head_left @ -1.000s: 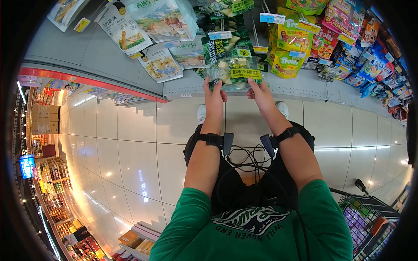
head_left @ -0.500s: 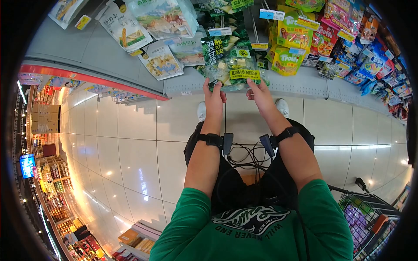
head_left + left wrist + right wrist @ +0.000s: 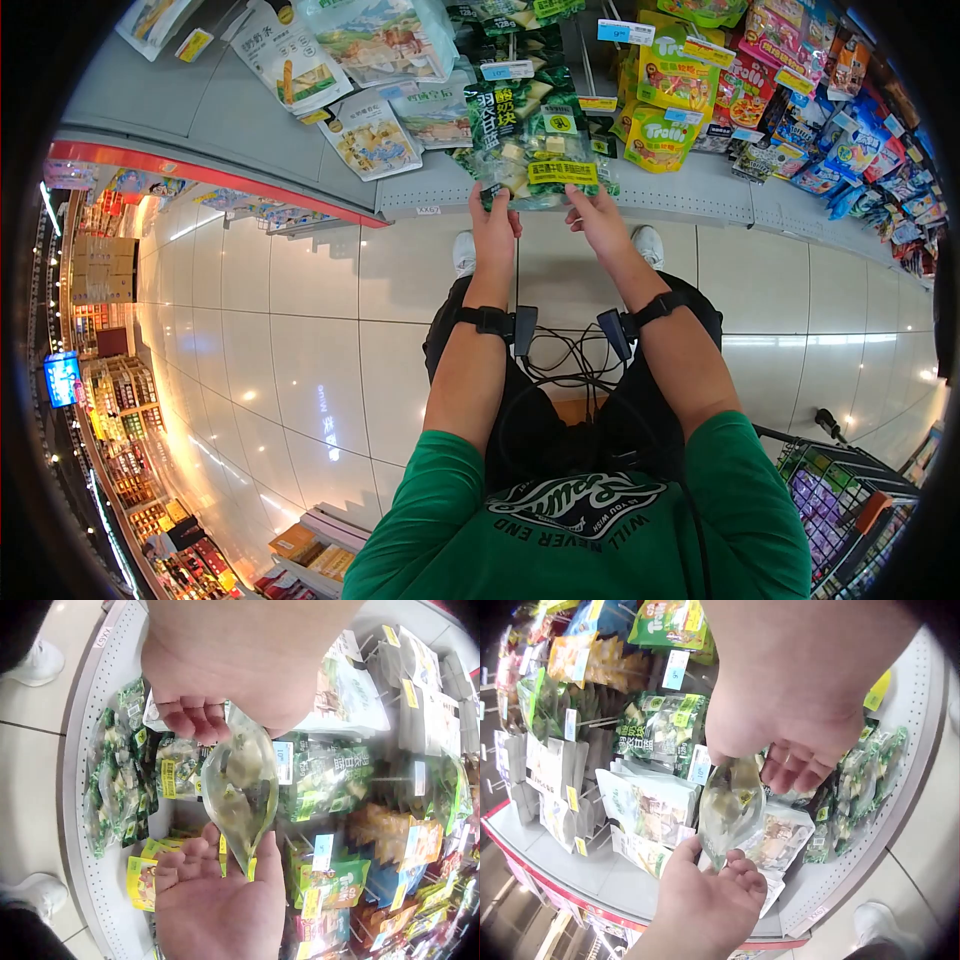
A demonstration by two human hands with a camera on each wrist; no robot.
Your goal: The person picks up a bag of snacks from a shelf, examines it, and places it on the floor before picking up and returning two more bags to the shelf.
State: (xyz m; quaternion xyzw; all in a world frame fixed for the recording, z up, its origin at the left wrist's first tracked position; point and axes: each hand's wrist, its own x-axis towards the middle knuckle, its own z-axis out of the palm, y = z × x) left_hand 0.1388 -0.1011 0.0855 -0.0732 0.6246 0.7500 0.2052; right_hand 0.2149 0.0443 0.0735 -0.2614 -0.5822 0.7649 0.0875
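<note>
Both hands hold a green and clear snack pouch (image 3: 540,140) with pale cubes inside, its printed front facing up. The left hand (image 3: 493,228) pinches one lower corner between thumb and fingers, and the right hand (image 3: 600,222) pinches the other. Seen from the left wrist, the pouch (image 3: 240,787) stretches edge-on between the two hands, its clear bottom bulging. In the right wrist view the left hand (image 3: 716,900) has its thumb and fingers at one end of the pouch (image 3: 733,810). Similar green pouches (image 3: 660,731) hang behind it.
White snack bags (image 3: 365,135) hang left of the pouch, yellow and green candy bags (image 3: 660,135) right of it. Price tags (image 3: 508,70) stick out on hooks. A grey perforated shelf edge (image 3: 720,205) lies just beyond the hands. A shopping cart (image 3: 850,490) stands at lower right.
</note>
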